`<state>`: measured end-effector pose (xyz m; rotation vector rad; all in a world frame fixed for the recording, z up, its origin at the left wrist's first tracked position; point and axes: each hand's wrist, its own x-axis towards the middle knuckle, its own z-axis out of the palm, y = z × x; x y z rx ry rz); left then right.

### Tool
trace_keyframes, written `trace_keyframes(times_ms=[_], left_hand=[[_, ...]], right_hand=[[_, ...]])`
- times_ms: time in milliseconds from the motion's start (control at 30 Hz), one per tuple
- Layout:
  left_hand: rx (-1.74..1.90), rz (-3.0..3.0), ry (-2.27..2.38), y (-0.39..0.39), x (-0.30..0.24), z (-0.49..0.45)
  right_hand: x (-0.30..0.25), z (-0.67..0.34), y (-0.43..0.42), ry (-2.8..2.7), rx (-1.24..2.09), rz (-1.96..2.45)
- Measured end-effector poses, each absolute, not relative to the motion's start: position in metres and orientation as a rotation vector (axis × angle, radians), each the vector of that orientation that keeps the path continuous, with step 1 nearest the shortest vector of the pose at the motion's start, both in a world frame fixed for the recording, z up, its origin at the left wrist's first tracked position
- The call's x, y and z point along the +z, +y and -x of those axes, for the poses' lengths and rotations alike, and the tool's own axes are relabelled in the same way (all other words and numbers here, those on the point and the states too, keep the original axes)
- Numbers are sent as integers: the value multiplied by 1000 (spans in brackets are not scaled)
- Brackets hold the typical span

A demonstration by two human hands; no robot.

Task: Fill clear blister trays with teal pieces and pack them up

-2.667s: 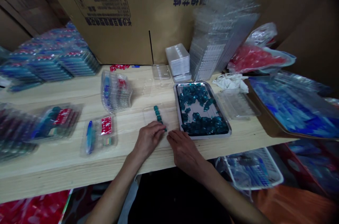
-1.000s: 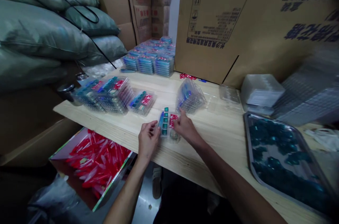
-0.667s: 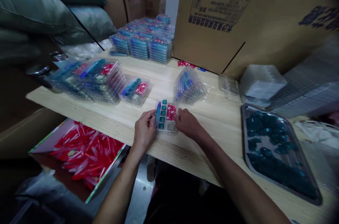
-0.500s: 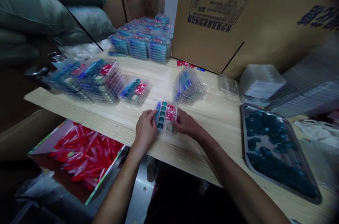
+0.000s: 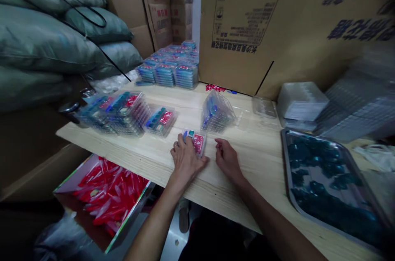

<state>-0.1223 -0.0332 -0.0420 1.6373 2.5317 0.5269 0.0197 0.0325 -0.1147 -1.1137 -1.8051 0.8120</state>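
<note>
A clear plastic blister pack [image 5: 199,142] holds a red printed packet, a blue pen-like piece and green squares, and lies on the wooden table near its front edge. Over it spreads my left hand [image 5: 186,157], fingers on its upper left and thumb at its lower right, gripping it and covering much of it. To the right, apart from the pack, my right hand [image 5: 227,158] has its fingers curled in with nothing visible in them. Behind is a leaning row of similar packs [image 5: 217,113]. Another filled pack [image 5: 161,121] lies to the left.
Stacked filled packs [image 5: 128,113] stand at the left, more stacks [image 5: 175,74] at the back. A metal tray [image 5: 286,170] with dark green wrapped pieces is at right, near empty clear trays [image 5: 300,100]. An open box [image 5: 112,195] of red pieces sits below the table's left edge.
My right hand has let go of the pack and moved right. My left hand has shifted from the pack's left edge to over its top. The view has tilted up somewhat.
</note>
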Motion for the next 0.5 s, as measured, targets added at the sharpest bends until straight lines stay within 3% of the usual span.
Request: trace_keyframes(times_ms=[300, 500], left_hand=[[1032, -1510, 2221, -32, -38, 156], [1034, -1421, 2226, -30, -27, 162]], right_hand=[[-114, -17, 36, -1769, 808, 1046], [-113, -16, 36, -1781, 824, 1025]])
